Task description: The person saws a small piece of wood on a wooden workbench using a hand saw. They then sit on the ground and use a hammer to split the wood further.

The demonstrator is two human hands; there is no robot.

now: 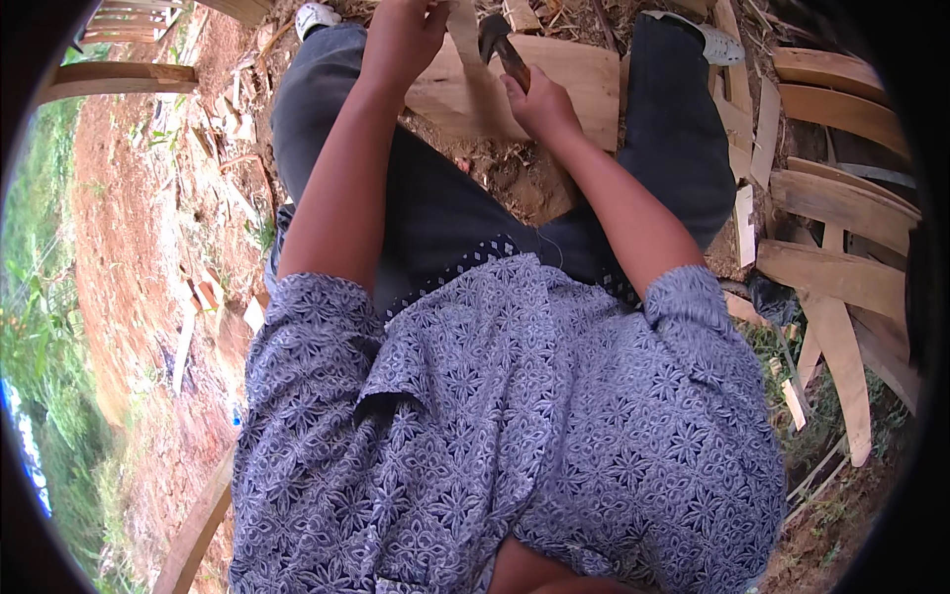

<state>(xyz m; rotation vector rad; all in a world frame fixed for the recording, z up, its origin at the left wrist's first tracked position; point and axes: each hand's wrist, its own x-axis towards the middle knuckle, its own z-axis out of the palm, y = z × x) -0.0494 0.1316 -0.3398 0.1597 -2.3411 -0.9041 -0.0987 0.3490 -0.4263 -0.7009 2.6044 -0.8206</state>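
My right hand (539,102) is closed around the wooden handle of a hammer (500,49), whose dark head hangs just above a flat wooden board (574,74) lying on the ground between my feet. My left hand (401,35) reaches to the top edge of the view and grips a narrow upright piece of wood (463,30) standing on that board. Both forearms stretch out over my dark trousers and patterned blue shirt. The fingertips of the left hand are cut off by the frame edge.
Several curved wooden planks (841,208) are stacked on the right. Wood scraps (203,292) lie scattered on the red dirt to the left. A curved beam (114,79) lies at upper left, grass beyond it. My shoes (708,40) flank the board.
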